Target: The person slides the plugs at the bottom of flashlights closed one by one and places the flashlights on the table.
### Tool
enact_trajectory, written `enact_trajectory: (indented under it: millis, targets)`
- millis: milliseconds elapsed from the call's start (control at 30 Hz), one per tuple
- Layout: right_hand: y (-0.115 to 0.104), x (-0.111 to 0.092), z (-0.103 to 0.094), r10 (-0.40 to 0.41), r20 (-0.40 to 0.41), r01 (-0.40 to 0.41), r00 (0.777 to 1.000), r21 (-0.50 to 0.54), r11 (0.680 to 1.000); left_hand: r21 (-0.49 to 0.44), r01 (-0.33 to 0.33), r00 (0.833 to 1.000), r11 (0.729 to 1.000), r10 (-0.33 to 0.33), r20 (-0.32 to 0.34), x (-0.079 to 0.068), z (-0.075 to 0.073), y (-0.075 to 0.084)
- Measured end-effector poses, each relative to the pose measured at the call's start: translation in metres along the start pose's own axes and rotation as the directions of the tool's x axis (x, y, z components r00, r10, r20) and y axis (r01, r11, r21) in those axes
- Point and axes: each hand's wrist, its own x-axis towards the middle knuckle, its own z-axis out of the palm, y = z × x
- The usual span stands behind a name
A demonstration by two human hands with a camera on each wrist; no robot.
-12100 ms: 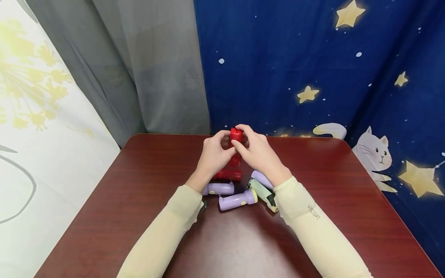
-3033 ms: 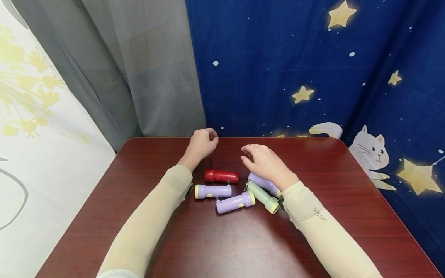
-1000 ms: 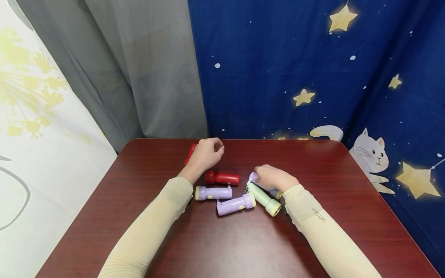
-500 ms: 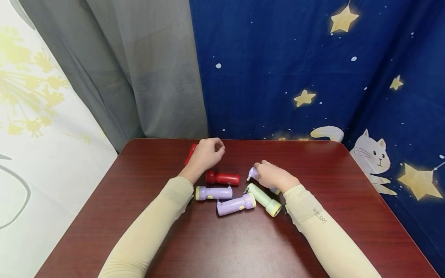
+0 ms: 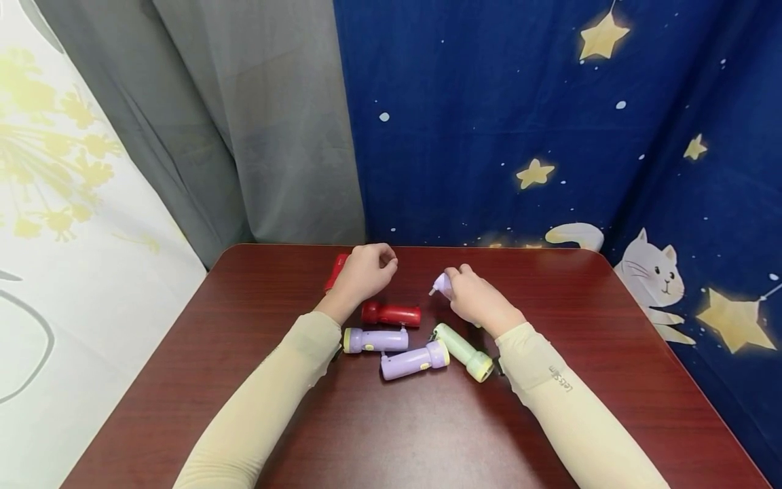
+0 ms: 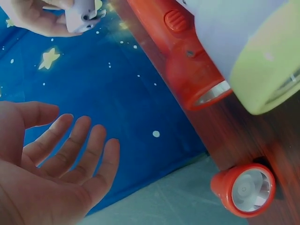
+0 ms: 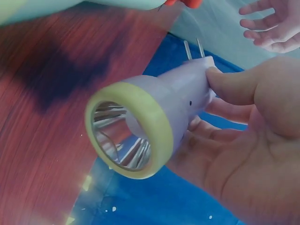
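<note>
My right hand (image 5: 479, 295) grips a purple flashlight (image 7: 176, 101), raised over the table's far half. In the right wrist view its yellow-rimmed head faces the camera, with two metal plug prongs standing out at the tail near the thumb. My left hand (image 5: 363, 272) holds nothing, its fingers relaxed and apart in the left wrist view. Partly hidden behind that hand and wrist lies one red flashlight (image 5: 337, 270). A second red flashlight (image 5: 391, 314) lies nearer, between the hands. Closer still are two purple flashlights (image 5: 375, 339) and a green flashlight (image 5: 462, 352) with a yellow-green head.
All the other flashlights lie on a dark red-brown wooden table (image 5: 550, 380). Beyond its far edge hang a grey curtain (image 5: 293, 136) and a blue curtain (image 5: 458, 122) with stars. A white patterned cloth (image 5: 79, 224) is at the left.
My right hand has picked up the purple flashlight from beside the green one and moved it up and away. Earlier both hands held a red flashlight; it now lies by my left wrist.
</note>
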Motion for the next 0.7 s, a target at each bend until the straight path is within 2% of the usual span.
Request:
enact_trajectory:
  millis: [167, 433, 700]
  targets:
    - [-0.004, 0.0, -0.002, -0.012, -0.053, 0.013, 0.999, 0.026, 1.0, -0.014, -0.012, 1.0, 1.0, 0.013, 0.025, -0.003, -0.001, 0.008]
    - [-0.013, 0.002, -0.01, -0.008, -0.124, 0.019, 0.992, 0.089, 0.996, -0.01, -0.022, 0.999, 1.0, 0.023, 0.026, -0.004, -0.001, 0.017]
    - [-0.028, 0.001, -0.022, -0.021, -0.22, 0.068, 0.975, 0.208, 0.976, -0.049, -0.049, 0.998, 0.998, 0.05, 0.034, -0.002, 0.006, 0.025]
